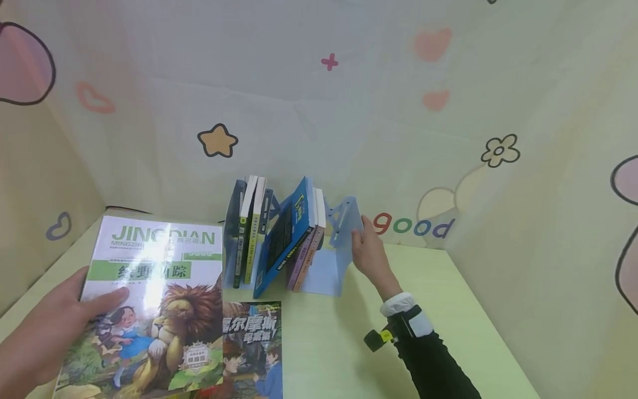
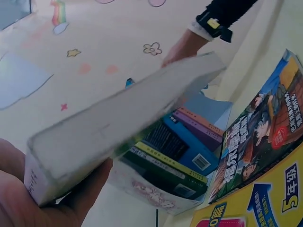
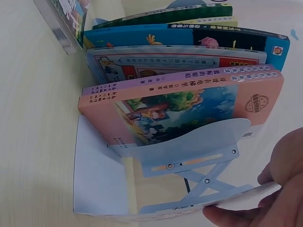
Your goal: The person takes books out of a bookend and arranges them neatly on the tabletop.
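My left hand (image 1: 55, 327) grips a thick paperback book (image 1: 149, 310) by its left edge, thumb across the front; a lion and a girl are on its cover. The pages' edge shows in the left wrist view. My right hand (image 1: 371, 252) pinches the right end plate of a light blue folding book rack (image 3: 99, 175), thumb and fingers on either side of the plate. Inside the rack several books stand; a blue book (image 1: 289, 238) leans to the right against a pink book (image 3: 189, 109). Scissor-like links show at the rack's right end.
A comic-style book (image 1: 254, 349) lies flat on the pale green table (image 1: 319, 332), partly under the held book. Beside it lies a yellow book (image 2: 255, 194). A patterned curtain (image 1: 319, 111) closes off the back and sides.
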Available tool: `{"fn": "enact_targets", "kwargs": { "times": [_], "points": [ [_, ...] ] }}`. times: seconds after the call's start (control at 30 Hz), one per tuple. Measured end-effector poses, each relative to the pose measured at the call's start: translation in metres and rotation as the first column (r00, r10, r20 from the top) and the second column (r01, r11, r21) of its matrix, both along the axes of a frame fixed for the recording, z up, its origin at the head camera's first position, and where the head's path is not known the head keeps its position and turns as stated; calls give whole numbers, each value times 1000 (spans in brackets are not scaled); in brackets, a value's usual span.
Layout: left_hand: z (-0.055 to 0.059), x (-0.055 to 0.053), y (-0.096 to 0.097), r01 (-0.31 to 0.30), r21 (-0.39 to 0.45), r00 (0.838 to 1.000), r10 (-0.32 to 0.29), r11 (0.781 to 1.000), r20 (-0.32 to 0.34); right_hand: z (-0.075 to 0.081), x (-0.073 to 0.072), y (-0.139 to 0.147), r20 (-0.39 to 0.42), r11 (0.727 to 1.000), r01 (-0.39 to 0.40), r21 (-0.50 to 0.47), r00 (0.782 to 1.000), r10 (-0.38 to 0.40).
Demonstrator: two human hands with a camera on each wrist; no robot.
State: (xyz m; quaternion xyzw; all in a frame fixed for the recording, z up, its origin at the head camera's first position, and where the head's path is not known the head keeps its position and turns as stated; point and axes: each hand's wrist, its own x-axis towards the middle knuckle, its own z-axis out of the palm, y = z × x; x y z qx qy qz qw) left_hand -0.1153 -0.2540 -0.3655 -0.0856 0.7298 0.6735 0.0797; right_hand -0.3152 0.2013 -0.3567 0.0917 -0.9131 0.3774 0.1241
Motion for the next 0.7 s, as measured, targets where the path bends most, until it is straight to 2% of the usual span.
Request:
{"fn": "enact_targets", "kwargs": {
  "times": [0.2, 0.3, 0.37, 0.47, 0.53, 0.7],
  "points": [
    [-9, -5, -29, -4, 149, 995, -12, 989, 103, -2, 0, -3, -75, 997, -38, 60, 996, 43],
    [-15, -7, -40, 17, 254, 988, -56, 967, 146, -2, -1, -3, -82, 995, -42, 85, 995, 49],
    [-21, -8, -45, 86, 343, 980, -142, 936, 142, -2, -1, -3, -78, 994, -41, 97, 996, 49],
    [-30, -10, -50, 194, 453, 954, -275, 870, 119, -3, -1, -3, -77, 995, -39, 95, 996, 47],
    [-36, -11, -52, 225, 482, 939, -321, 847, 125, -3, -1, -3, -84, 995, -41, 91, 995, 49],
    [-52, -14, -52, 202, 446, 930, -313, 872, 193, -5, -2, -4, -87, 996, -45, 80, 995, 52]
  ]
}}
